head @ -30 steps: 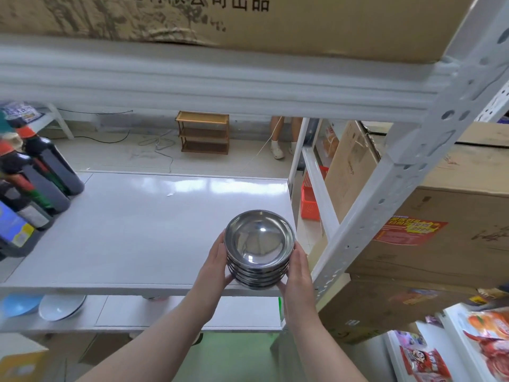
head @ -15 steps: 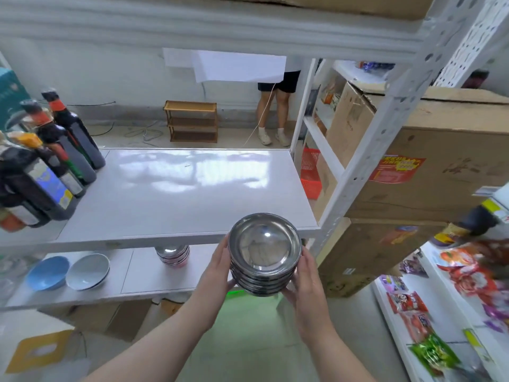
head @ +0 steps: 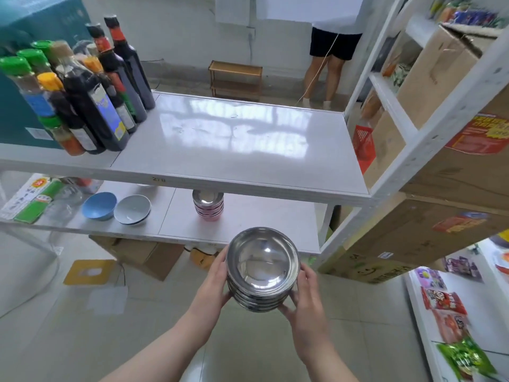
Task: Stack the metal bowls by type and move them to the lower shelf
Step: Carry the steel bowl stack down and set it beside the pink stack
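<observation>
A stack of several shiny metal bowls is held in the air in front of the shelving, below the upper shelf's edge. My left hand grips its left side and my right hand cups its right side and bottom. On the lower shelf a second stack of smaller metal bowls with pinkish sides stands near the middle, partly hidden under the upper shelf.
Sauce bottles crowd the upper shelf's left end. A blue bowl and a grey bowl sit on the lower shelf's left. Cardboard boxes fill the right rack. A person stands behind.
The stack has come off the upper shelf and moved down and towards me, still in both hands. My view has dropped, so the lower shelf and its bowls now show.
</observation>
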